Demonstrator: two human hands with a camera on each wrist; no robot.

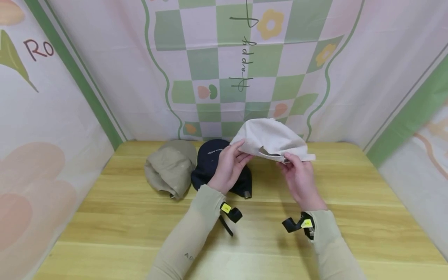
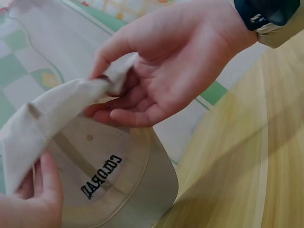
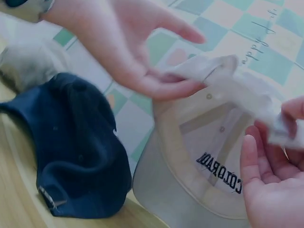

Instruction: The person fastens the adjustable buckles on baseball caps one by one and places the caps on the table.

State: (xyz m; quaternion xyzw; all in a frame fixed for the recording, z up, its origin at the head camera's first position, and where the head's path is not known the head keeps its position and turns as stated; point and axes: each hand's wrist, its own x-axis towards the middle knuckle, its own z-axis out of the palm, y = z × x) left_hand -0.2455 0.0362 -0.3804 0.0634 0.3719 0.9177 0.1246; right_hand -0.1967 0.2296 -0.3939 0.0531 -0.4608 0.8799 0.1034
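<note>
One wooden counter [image 1: 122, 221] lies below; my left grip [image 1: 229, 167] holds one white cap [image 1: 267, 134] by its edge, my right grip [image 1: 301, 179] pinches its strap [image 1: 310, 157]. Below my left grip sits one navy cap [image 1: 206, 159]; farther left, one khaki cap [image 1: 169, 167].

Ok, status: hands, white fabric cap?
Left hand holding white fabric cap by edge; right hand pinching white strap. Cap held aloft. Navy fabric cap, beige fabric cap nearby, apparently not blocking.

From the white cap [image 1: 271, 134], free passage is offered over the wooden table [image 1: 360, 194] toward four o'clock, beyond the right hand [image 1: 301, 177], and toward six, between the sleeves [image 1: 190, 233]. Toward eight, the way is blocked by the left hand [image 1: 229, 167], navy cap [image 1: 206, 163] and beige cap [image 1: 171, 167]; toward twelve, by the checked cloth [image 1: 231, 62].
</note>
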